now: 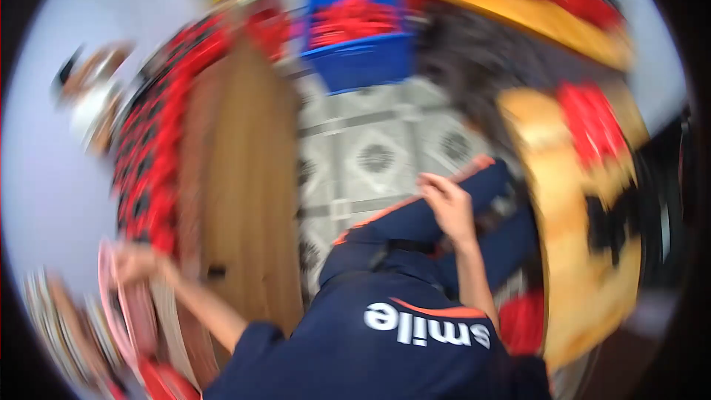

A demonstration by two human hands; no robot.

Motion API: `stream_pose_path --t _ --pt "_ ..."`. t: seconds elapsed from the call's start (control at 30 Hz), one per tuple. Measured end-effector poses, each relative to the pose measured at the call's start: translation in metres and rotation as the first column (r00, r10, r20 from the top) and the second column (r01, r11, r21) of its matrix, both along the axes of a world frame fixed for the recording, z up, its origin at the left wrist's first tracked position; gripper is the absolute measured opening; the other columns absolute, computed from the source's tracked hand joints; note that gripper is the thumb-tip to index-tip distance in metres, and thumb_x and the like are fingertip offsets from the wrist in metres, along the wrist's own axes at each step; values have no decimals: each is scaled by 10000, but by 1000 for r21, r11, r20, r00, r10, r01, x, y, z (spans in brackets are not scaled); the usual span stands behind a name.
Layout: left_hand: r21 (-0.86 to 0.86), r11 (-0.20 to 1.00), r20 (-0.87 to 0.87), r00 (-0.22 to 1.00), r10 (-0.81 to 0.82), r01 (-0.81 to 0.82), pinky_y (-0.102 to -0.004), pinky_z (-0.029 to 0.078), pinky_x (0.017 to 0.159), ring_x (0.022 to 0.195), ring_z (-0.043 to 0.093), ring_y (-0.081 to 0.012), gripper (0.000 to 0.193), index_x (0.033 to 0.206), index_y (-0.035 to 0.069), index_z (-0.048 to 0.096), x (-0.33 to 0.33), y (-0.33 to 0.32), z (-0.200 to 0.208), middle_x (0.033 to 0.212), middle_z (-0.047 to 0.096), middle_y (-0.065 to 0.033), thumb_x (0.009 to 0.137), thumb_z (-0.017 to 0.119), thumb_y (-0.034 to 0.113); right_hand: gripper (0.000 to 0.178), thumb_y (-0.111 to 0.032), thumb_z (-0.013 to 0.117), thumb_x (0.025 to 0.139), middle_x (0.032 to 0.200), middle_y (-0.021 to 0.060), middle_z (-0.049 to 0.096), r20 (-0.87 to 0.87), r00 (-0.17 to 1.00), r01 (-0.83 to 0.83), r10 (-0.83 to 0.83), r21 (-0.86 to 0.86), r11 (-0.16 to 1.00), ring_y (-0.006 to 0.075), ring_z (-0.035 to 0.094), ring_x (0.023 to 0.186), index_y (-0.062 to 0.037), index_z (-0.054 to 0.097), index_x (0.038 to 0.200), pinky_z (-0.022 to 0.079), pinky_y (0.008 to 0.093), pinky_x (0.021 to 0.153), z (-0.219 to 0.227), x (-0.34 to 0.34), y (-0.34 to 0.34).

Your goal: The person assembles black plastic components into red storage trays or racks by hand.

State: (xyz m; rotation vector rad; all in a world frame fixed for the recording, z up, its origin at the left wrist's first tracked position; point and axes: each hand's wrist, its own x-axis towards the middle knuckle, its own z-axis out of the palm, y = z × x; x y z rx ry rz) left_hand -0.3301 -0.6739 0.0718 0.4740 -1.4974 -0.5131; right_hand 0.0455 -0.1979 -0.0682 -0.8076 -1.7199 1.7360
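Observation:
On the left, my left hand (pixel 137 264) is at the upper end of a pink rim (pixel 111 300), which looks like part of a basket or tray. Blur smears its fingers, so their grip on the rim does not show. My right hand (pixel 450 207) hangs above my lap, fingers curled in and drawn together near the thumb. Anything between those fingertips is too small or blurred to make out. A wooden bench top (pixel 252 178) runs beside my left forearm, with red and black pieces (pixel 152 178) lined along its far left side.
A blue crate (pixel 359 63) of red pieces stands ahead on the patterned tile floor (pixel 370 133). To the right, a yellow wooden table (pixel 563 252) carries red pieces (pixel 592 122) and black pieces (pixel 615 222). Another yellow-edged table (pixel 511 11) holds red items at the far right.

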Motion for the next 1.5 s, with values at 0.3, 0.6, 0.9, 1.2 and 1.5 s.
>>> stream_pose_path --t 0.3,0.6,0.9,1.2,1.5 --pt "-103 -762 560 -596 -575 639 -412 336 1046 1197 504 -323 344 1182 11 602 282 480 -36 1272 568 -151 843 629 60 265 -35 699 835 1019 127 647 -377 523 662 -765 745 86 288 634 937 3 634 1090 504 381 825 41 111 1" --pt "299 -935 535 -845 -2 192 -440 339 1032 1239 431 -349 455 1301 51 512 473 617 -108 1282 503 -188 884 637 186 242 -67 660 855 1035 98 625 -314 -33 752 -949 617 -230 277 613 947 -31 644 1093 486 368 829 59 272 47" --pt "224 -835 288 -853 -435 502 -442 300 1054 1247 407 -339 461 1309 2 463 418 674 -95 1285 487 -191 905 608 169 252 -251 687 860 901 88 639 -6 198 143 -980 989 23 278 582 857 -46 695 1007 429 381 775 82 223 123" --pt "394 -762 605 -769 -206 514 -539 261 1095 1313 280 -469 472 1286 339 590 390 781 -108 1499 288 -187 862 604 547 369 -292 715 822 913 184 701 147 440 724 -886 525 447 304 684 905 -33 677 1082 525 386 815 54 174 219" --pt "237 -783 566 -736 -370 576 -533 284 1053 1291 340 -424 741 1467 158 357 409 731 -58 1444 341 -257 882 606 539 206 -51 634 888 906 97 703 -90 502 753 -860 534 384 151 655 820 -14 688 1083 522 271 726 110 225 112"
